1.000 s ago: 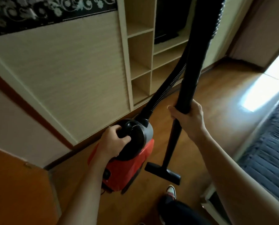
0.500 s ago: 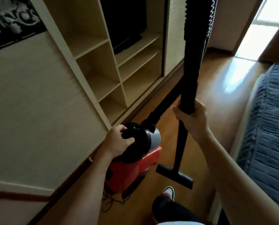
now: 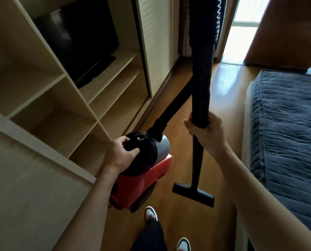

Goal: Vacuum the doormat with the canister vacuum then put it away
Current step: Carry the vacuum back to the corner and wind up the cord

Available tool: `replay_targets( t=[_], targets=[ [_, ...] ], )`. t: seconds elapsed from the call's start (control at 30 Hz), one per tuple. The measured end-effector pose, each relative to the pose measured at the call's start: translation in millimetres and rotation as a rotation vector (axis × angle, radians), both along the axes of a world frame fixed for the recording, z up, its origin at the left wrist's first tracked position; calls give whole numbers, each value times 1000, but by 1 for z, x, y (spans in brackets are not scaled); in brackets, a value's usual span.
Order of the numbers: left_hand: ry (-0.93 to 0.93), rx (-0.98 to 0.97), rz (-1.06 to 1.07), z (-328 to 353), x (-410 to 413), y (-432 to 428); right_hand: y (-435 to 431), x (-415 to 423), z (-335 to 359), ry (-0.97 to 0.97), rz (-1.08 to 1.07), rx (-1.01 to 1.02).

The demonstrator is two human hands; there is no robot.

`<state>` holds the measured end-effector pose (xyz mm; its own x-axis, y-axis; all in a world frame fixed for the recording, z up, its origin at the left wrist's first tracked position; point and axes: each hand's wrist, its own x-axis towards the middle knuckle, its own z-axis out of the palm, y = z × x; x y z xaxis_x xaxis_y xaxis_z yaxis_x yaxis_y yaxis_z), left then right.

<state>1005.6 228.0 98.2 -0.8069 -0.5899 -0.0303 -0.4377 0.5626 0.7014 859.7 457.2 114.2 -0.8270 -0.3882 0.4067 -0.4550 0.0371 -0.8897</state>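
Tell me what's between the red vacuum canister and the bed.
The head view shows the black wand and its floor nozzle there, gripped by the right hand, over wood floor.

Pale shelving unit (image 3: 64,113) holding a dark television (image 3: 82,38), wooden floor (image 3: 223,84), blue quilted bed (image 3: 292,127)

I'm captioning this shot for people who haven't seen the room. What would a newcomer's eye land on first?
The red vacuum sits at centre, with the left hand gripping its black top. Just right of it, the right hand holds the upright black wand, its nozzle low near the shoes. A blue bed fills the right edge and pale shelves fill the left.
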Motion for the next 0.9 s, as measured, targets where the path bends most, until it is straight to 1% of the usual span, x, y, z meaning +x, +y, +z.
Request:
replay_targets(
  t=[0.17, 0.33, 0.5, 0.6, 0.7, 0.9],
  targets=[
    [53, 34, 1, -7, -78, -40, -33, -63, -5, 13, -77, 22],
    [98, 25, 20, -18, -166, -89, -93, -136, -12, 45, -143, 46],
    [86, 123, -54, -15, -252, -142, -158, -211, -6, 15, -192, 68],
    [75, 139, -99, -7, -298, -169, -187, -253, -2, 34, -235, 59],
    [53, 114, -143, -3, -340, -190, -204, -292, 2, 7, -265, 56],
    [26, 90, -191, -4, -418, -213, -213, -370, 7, 29, -289, 24]
  ],
)
